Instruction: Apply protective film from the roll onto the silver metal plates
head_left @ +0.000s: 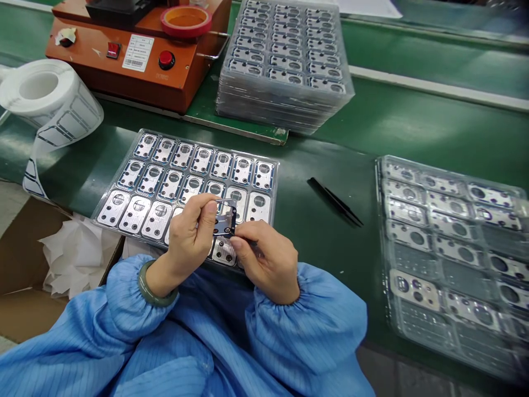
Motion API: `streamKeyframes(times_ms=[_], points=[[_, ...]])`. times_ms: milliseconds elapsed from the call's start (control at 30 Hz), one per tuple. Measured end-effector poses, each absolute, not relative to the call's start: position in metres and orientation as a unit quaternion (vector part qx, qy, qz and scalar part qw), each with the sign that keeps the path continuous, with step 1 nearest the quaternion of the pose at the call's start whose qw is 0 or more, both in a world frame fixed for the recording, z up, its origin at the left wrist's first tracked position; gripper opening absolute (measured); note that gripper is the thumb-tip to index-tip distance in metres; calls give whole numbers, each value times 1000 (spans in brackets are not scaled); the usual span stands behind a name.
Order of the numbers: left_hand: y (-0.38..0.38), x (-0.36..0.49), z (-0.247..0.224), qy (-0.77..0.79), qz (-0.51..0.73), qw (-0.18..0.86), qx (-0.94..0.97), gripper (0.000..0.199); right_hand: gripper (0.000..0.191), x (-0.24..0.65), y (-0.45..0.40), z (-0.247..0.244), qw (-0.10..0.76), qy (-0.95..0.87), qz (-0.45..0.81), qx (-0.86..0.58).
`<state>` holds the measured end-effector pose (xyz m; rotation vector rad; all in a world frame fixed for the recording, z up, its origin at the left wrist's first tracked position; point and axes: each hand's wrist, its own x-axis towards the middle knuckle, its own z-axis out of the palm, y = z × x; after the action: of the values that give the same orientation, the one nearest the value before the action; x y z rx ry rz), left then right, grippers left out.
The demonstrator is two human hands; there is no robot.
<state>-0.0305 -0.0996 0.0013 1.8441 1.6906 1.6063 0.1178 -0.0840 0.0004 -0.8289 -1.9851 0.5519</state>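
Note:
Between my hands is a small metal plate (225, 221) with round holes and a dark blue edge. My left hand (190, 231) pinches its left side between thumb and forefinger. The fingertips of my right hand (270, 259) are closed at its lower right corner. Beneath my hands lies a clear plastic tray (275, 184) with rows of similar silver plates, many with blue edging in the far rows. My hands cover part of its near rows. Black tweezers (334, 202) rest on the green table to the right of the tray.
A second clear tray (463, 275), partly filled with plates, lies at right. Behind stands a stack of filled trays (276, 105), beside an orange machine (177, 82) bearing a red tape roll (185, 32). At left are a label roll (68, 102) and a cardboard box (25, 242) containing white paper (74, 259).

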Motion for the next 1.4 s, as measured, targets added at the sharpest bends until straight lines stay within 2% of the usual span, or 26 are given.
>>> streamKeyframes(times_ms=[300,500,767,1267,1400], points=[[-101,-31,-1,574,522,48,629,13,14,119,-91,-3,482,-790,155,-346],[-103,-32,-4,580,529,66,616,14,20,119,-95,-5,490,-790,98,-355],[-100,-29,-3,586,526,84,610,14,17,119,-95,-9,471,-816,-9,-335],[-98,-30,-5,584,536,110,600,16,22,122,-95,-16,473,-805,-28,-356],[-98,-31,-5,604,533,134,577,18,21,119,-97,-10,490,-785,5,-380]])
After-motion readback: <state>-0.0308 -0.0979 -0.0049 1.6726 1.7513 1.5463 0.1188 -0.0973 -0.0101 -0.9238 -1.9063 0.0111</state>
